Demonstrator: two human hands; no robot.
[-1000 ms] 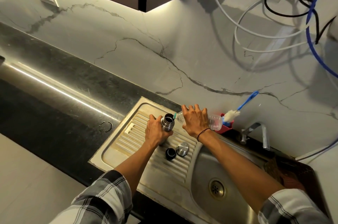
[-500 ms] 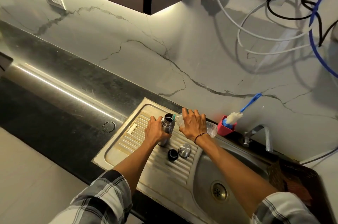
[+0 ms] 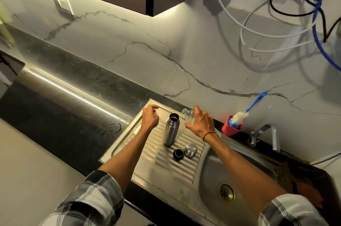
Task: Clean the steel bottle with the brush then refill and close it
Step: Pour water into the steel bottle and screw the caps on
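A dark stone surface [image 3: 60, 107] runs under a veined marble wall, with a steel sink drainboard [image 3: 166, 163] set into it and a basin [image 3: 221, 176] to the right. The steel bottle [image 3: 170, 132] stands upright and uncapped on the drainboard ribs. Its black inner cap [image 3: 178, 154] and steel lid [image 3: 190, 150] lie just in front of it, side by side. The left hand [image 3: 149, 118] hovers beside the bottle, fingers loosely curled, touching nothing. The right hand [image 3: 200, 123] grips a clear plastic bottle [image 3: 188, 115], tilted with its mouth up toward the wall. The brush [image 3: 241, 114] leans in a red cup [image 3: 230, 130] near the tap [image 3: 265, 135].
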